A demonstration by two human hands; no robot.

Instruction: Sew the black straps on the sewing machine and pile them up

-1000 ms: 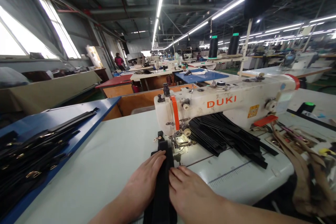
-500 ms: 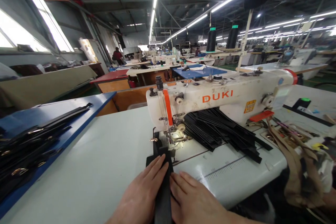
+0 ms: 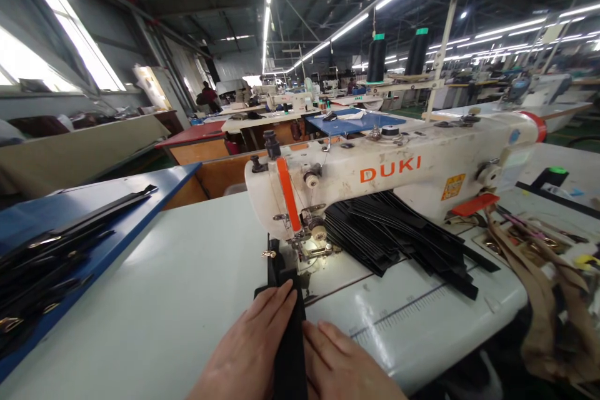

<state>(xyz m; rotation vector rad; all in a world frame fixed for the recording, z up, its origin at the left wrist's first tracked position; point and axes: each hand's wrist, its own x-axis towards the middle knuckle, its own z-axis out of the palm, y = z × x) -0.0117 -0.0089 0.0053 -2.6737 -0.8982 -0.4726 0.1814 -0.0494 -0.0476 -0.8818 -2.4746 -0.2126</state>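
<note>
A long black strap (image 3: 289, 350) runs from the lower edge up to the needle area of a white sewing machine (image 3: 337, 169). My left hand (image 3: 248, 340) lies palm down with its fingers stretched out flat over the strap; its thumb is hidden. Against the strap's right edge, my right hand (image 3: 344, 359) has its fingers close together, with the edge pinched at the fingertips. A wider dark piece shows under the left fingers. Just left of the presser foot sits a small brass-coloured fitting (image 3: 269, 254).
Black strips (image 3: 398, 228) lie piled under the machine arm. Finished-looking black straps with metal fittings (image 3: 56, 256) rest on a blue table (image 3: 173, 181) at left. Tan straps (image 3: 539, 300) hang at right beside a tray of small parts. Thread cones (image 3: 376, 59) stand behind.
The view has shifted slightly, so the machine head appears further left and larger. Both hands keep nearly the same position on the strap.
</note>
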